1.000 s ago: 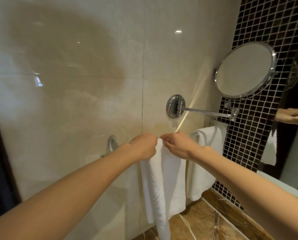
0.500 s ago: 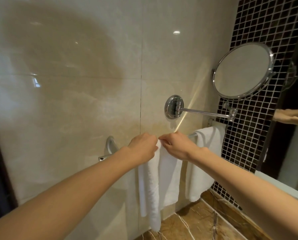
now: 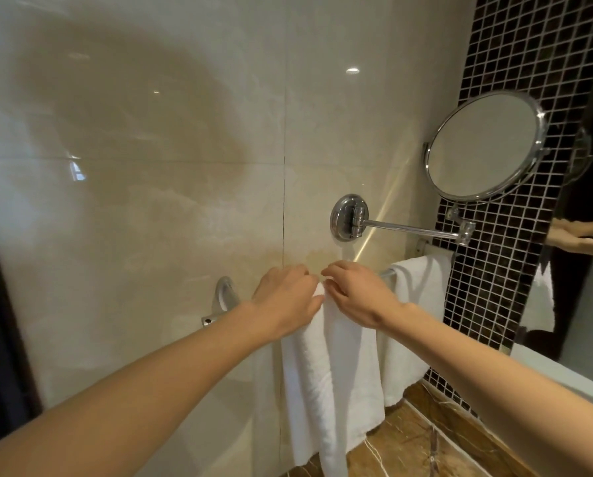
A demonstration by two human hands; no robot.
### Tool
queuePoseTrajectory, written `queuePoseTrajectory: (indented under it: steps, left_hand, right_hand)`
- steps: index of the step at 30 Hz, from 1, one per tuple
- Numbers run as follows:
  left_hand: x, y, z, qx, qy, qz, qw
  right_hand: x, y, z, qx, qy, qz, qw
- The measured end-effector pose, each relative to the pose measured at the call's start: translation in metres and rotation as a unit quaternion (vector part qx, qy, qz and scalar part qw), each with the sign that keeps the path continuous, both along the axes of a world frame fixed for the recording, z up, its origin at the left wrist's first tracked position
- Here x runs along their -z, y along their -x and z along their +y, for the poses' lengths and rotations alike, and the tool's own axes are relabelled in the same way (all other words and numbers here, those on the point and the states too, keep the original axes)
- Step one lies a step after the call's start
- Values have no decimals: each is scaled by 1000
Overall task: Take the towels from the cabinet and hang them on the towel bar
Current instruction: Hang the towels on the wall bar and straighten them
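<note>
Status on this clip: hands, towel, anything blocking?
Left hand and right hand pinch near towel atop towel bar. Second towel hangs to its right. Nothing in the way.

One white towel [image 3: 329,373] draped over chrome towel bar [image 3: 224,293], second towel [image 3: 417,304] beside it

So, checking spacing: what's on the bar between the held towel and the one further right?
Head view: bare towel bar between the held towel and the right towel; the right hand hides part.
</note>
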State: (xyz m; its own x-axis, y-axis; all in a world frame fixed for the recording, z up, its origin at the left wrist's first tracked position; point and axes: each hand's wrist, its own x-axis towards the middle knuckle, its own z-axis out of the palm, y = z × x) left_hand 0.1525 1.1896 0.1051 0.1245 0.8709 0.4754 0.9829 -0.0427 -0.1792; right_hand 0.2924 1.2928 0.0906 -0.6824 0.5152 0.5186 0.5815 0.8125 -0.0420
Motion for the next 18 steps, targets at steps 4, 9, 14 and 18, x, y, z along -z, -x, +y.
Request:
queuePoseTrajectory:
  steps: [4,9,14,18]
  left_hand:
    - [5,-6,0,0,-15,61,998]
    - [7,3,5,4,33,11,999]
    - [0,9,8,10,82,-61,995]
    - [7,6,4,1,54,-41,998]
  right_hand:
    - [6,-7,-2,15,-66,-5,998]
    - [5,-10,-3,9,-8,-12,1000]
    - [1,-8,-1,9,22,-25,999]
    - [1,-7,-1,14,23,-31,999]
